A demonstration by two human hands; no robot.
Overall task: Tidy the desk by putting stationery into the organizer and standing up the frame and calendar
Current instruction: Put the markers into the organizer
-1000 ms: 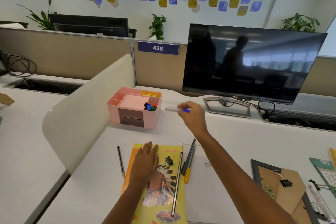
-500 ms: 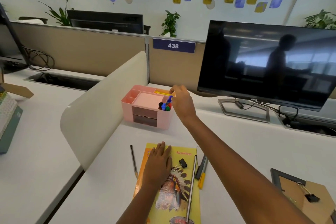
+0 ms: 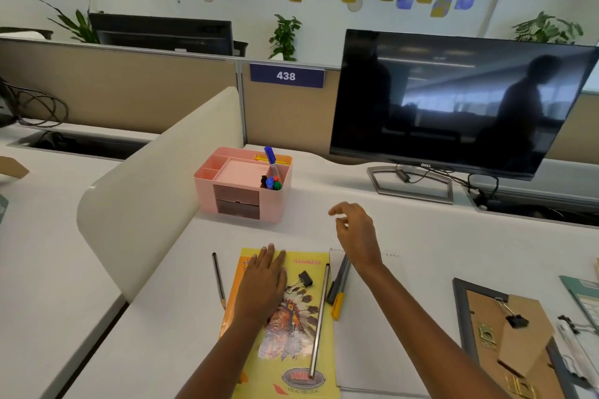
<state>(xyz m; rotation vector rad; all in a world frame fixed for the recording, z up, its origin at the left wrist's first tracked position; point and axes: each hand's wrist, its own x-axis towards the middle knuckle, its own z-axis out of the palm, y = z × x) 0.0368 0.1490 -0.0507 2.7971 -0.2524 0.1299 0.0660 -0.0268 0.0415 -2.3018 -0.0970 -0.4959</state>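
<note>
The pink organizer (image 3: 207,186) stands at the back of the desk, with a blue-capped pen (image 3: 271,159) upright in its right compartment among coloured caps. My right hand (image 3: 356,233) hovers empty in front of it, fingers apart. My left hand (image 3: 264,285) lies flat on a yellow notebook (image 3: 291,334). On the notebook are a black binder clip (image 3: 303,280) and a metal ruler (image 3: 319,321). A pencil (image 3: 218,280) lies left of it, two pens (image 3: 338,288) to its right. The frame (image 3: 505,340) lies face down at the right.
A curved white divider (image 3: 155,185) rises along the desk's left side. A dark monitor (image 3: 453,100) on its stand (image 3: 411,183) fills the back right. A green calendar (image 3: 583,298) and small clips lie at the far right edge. A white notepad (image 3: 372,350) sits under the pens.
My right hand carried the blue-capped pen to the organizer, left it standing in the right compartment, and has drawn back toward me, empty. My left hand stayed on the notebook.
</note>
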